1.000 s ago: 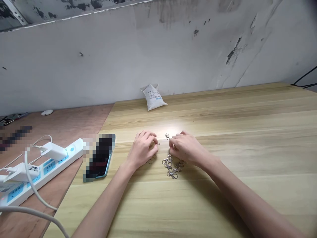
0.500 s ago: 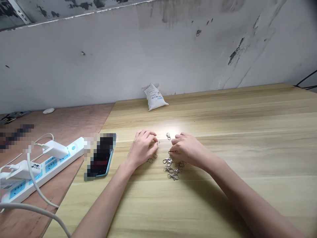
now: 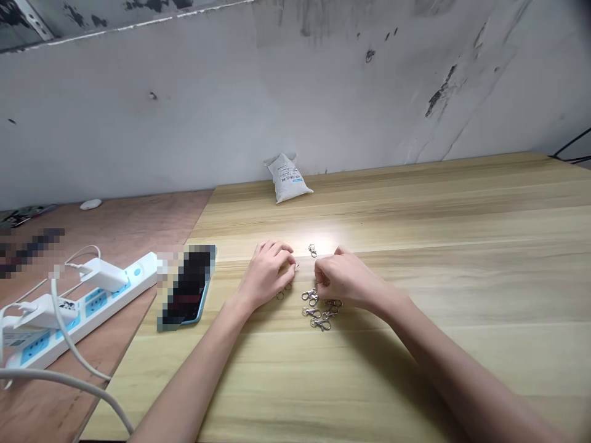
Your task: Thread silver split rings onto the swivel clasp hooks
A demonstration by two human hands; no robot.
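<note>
My left hand (image 3: 268,274) rests on the wooden table, thumb and forefinger pinched on a small metal ring (image 3: 297,264). Loose split rings (image 3: 280,295) lie under its palm, partly hidden. Opposite it, my right hand (image 3: 347,277) has its fingers curled closed over the far side of a pile of silvery lobster-clasp hooks (image 3: 321,323); whatever its fingertips hold is hidden. One more clasp with a ring (image 3: 313,250) lies apart, beyond and between both hands.
A phone (image 3: 189,289) lies left of my left arm. Farther left, a white power strip (image 3: 87,317) carries plugged-in chargers and a cable (image 3: 69,344). A white plastic packet (image 3: 289,178) sits at the back near the wall (image 3: 207,111).
My right hand's fingers have curled in tighter and turned over the clasp pile. The left hand stays nearly in place, still pinching the ring. The view has shifted slightly.
</note>
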